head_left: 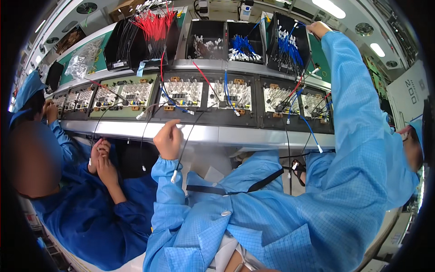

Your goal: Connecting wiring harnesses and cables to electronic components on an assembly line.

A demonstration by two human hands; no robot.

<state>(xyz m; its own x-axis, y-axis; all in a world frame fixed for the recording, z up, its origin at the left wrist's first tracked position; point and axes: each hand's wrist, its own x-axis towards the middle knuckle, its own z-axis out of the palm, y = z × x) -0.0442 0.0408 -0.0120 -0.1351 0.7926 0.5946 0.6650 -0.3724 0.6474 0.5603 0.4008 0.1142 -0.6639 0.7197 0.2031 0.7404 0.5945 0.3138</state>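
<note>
My left hand [167, 139] is loosely closed just in front of the metal rail, with nothing visible in its fingers. Beside it, a black wire [185, 147] hangs over the rail and ends in a white connector [174, 176]. My right arm stretches far out to the right. Its hand [319, 29] is pinched at the top of a black bin [275, 34] of blue and black wires, around what looks like a blue wire [300, 23]. White circuit boards [183, 94] with clear parts and small dark displays sit in dark fixtures, with red, blue and black wires attached.
Black bins of red wires [154, 27], white-ended pieces [206, 47] and blue wires [243, 45] stand behind the boards. The metal rail [204, 134] runs along the front. A person in dark blue [90, 222] sits close on my left; another in light blue is at far right.
</note>
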